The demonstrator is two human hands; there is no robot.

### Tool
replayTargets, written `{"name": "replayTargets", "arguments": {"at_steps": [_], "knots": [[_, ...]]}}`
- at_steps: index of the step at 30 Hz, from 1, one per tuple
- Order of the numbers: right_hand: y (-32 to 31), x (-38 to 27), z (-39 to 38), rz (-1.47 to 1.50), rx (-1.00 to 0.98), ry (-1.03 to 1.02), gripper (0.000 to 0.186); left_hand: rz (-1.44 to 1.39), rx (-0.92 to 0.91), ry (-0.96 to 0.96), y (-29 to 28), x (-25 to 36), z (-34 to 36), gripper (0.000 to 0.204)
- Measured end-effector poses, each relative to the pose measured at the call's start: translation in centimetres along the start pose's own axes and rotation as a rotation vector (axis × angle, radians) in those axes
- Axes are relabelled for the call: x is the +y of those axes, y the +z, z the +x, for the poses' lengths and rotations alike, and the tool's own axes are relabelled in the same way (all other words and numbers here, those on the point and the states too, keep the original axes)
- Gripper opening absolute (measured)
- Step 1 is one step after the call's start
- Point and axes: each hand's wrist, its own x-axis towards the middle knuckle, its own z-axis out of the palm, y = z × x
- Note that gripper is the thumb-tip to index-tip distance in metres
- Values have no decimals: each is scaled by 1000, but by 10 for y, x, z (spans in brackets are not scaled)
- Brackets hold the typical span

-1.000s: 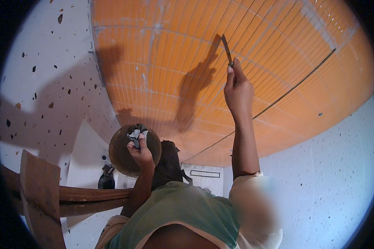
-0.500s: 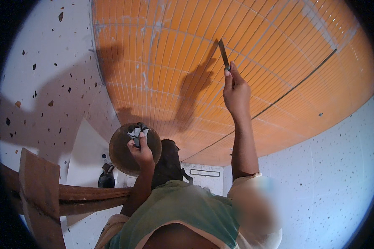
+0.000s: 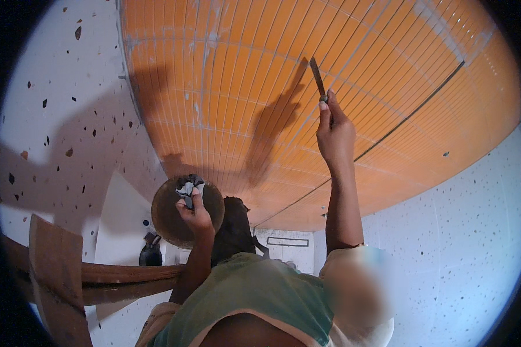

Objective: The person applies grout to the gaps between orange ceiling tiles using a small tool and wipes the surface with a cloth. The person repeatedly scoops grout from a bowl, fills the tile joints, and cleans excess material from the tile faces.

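My right hand [image 3: 337, 130] is raised in front of the orange tiled wall [image 3: 243, 75], its fingers closed around the end of a narrow-bladed knife [image 3: 317, 78]. The dark blade points up at the tiles, near a pale grey joint line; whether its tip touches them I cannot tell. Lower down, my left hand [image 3: 197, 217] grips a crumpled grey and white cloth [image 3: 188, 189]. Behind that hand appears a round brownish basin [image 3: 167, 217]; the hand and cloth hide part of it.
Wooden boards [image 3: 58, 260] cross at the lower left, close to my left arm. A dark container [image 3: 151, 253] stands beyond them. Speckled walls [image 3: 440, 237] flank the tiles, and a dark slot [image 3: 411, 118] runs diagonally across the tiled wall. My shadow falls on it.
My right hand and the knife have shifted slightly right and down across the tiles. My left hand keeps its hold on the cloth, and the view has tilted slightly.
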Motion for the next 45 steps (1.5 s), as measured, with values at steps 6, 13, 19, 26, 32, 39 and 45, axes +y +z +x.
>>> {"name": "replayTargets", "arguments": {"at_steps": [6,13,19,26,32,39,45], "knots": [[7,1,2,-30,13,-16,39,-25,0,9,6,15,-4,28],[-18,-3,10,-33,107,-26,39,1,10,-55,5,18,-5,26],[-9,13,1,-73,27,-21,38,20,3,-52,3,10,-2,26],[-10,-3,10,-58,12,11,38,-33,11,-103,0,15,-3,27],[2,4,3,541,-155,269,44,11,12,-27,10,29,-9,27],[53,29,7,1046,-183,356,38,4,-34,-23,6,24,-5,25],[70,35,-1,1097,-196,389,37,87,-59,-21,1,22,-7,23]]}}
